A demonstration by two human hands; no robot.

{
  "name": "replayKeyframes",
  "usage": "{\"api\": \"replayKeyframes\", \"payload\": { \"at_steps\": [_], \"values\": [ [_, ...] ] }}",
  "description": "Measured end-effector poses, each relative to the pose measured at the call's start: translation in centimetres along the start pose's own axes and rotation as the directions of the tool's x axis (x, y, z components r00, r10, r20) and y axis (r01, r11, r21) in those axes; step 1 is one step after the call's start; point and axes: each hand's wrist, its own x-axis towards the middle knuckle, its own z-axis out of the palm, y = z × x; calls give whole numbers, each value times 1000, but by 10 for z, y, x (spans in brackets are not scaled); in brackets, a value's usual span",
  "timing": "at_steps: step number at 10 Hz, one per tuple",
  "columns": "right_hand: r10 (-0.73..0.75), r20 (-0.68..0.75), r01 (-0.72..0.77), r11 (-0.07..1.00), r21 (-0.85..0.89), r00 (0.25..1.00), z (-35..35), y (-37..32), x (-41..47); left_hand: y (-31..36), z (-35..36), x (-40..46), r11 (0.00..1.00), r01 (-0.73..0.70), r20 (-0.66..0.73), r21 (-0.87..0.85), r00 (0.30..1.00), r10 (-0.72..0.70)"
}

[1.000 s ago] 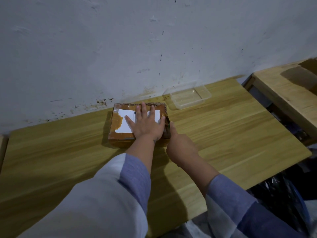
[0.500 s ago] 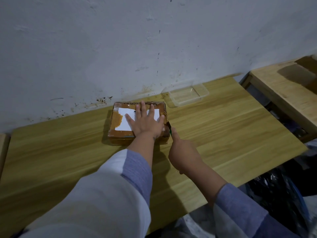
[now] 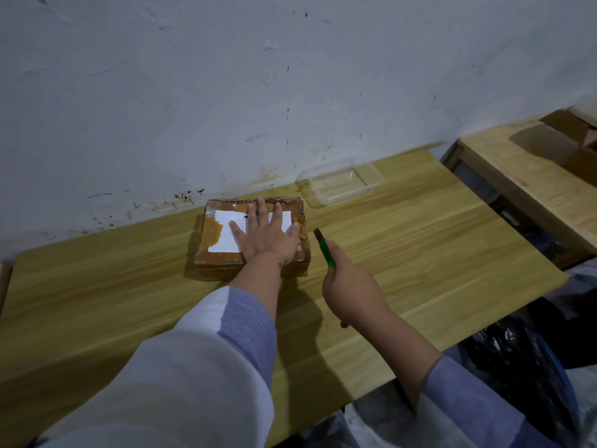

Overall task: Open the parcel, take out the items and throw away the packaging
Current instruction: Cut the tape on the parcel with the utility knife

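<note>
Against the wall, on the wooden tabletop (image 3: 403, 253), the taped brown parcel (image 3: 213, 250) lies flat and looks sealed, its white label facing up. The left hand (image 3: 268, 236) presses on top with fingers spread, grasping nothing. The right hand (image 3: 350, 286) is wrapped around a green-handled cutter (image 3: 324, 248), blade tip just beside the parcel's right edge, apart from it. I'd judge that the opening isn't complete: nothing taken out, no packaging discarded.
</note>
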Motion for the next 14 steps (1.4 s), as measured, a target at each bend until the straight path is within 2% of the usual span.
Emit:
{"api": "replayKeyframes", "payload": {
  "at_steps": [1,2,6,7,9,14],
  "values": [
    [-27,-34,29,999,34,999,2,-4,11,-1,0,-1,1000,-3,-4,1,1000,3],
    [-52,15,52,998,21,999,4,-13,21,-1,-1,-2,1000,0,-4,1,1000,0],
    [4,96,4,997,-78,995,7,-30,41,-2,-1,-4,1000,4,-19,-11,1000,-4],
    [-25,120,34,997,-72,992,8,-33,37,-3,-1,-3,1000,7,-18,-14,1000,-8],
    [31,186,-22,998,-50,982,1,-27,19,3,-1,-3,1000,24,-15,-10,1000,-25],
    [38,176,-40,999,11,984,6,-1,-12,2,-3,-12,1000,-9,-9,-3,1000,9]
  ]
}}
